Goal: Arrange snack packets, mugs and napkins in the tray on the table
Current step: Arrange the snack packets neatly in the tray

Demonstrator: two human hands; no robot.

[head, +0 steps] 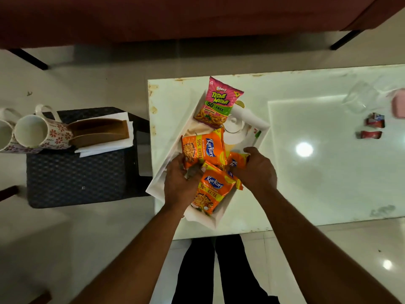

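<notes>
A white tray (260, 130) lies askew at the left end of the white table (306, 172). In it are a pink Bingo packet (219, 102) at the far end and three orange Kurkure packets nearer me. My left hand (180, 183) grips the edge of the upper orange packet (206, 148), over the near one (211, 191). My right hand (256, 170) is shut on the third orange packet (237, 161). Two floral mugs (37, 131) and white napkins (105, 145) in a brown holder (98, 132) sit on a dark stool at left.
The dark woven stool (76, 178) stands left of the table. Two small red wrappers (372, 128) and a pink object (398, 106) lie at the table's right. A dark red sofa (175, 16) runs along the top. My legs (217, 270) are below the table edge.
</notes>
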